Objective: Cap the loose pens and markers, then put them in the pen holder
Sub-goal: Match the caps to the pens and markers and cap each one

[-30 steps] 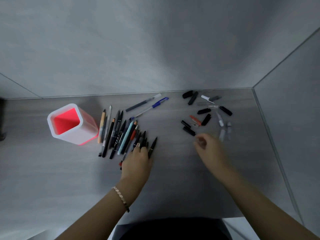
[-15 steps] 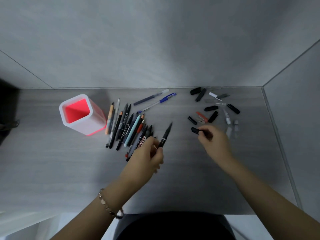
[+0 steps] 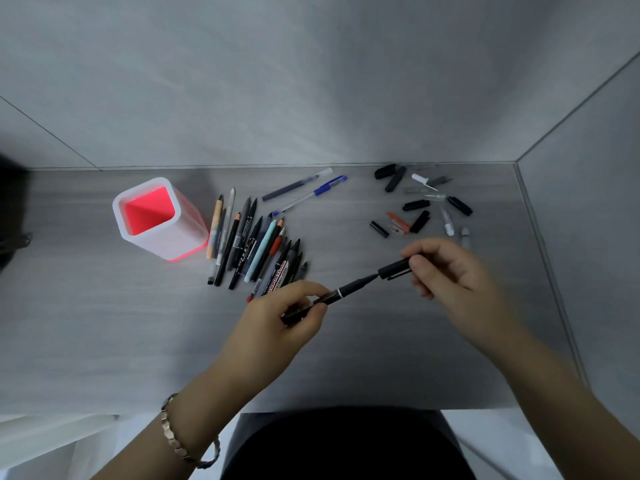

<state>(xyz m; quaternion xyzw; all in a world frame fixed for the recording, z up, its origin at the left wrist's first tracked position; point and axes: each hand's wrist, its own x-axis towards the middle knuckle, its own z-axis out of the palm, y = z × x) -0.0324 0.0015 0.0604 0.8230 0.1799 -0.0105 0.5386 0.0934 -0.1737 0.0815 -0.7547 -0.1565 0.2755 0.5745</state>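
Black pen [image 3: 341,293] in left hand [image 3: 277,323] grip; right hand [image 3: 450,275] grips cap [image 3: 394,270], nib hidden.

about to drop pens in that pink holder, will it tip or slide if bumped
The pen holder looks empty and probably light, so a knock could slide it on the smooth desk. It stands taller than its base is wide, so a push near the rim may tip it. Its walls look thick and stiff.

The left hand [image 3: 277,323] grips a black pen [image 3: 341,292] banded with one white ring, the right hand [image 3: 446,271] a black cap [image 3: 394,269]; left of both stands a white pen holder [image 3: 157,220] with red interior on the grey wood-grain table [image 3: 104,323].
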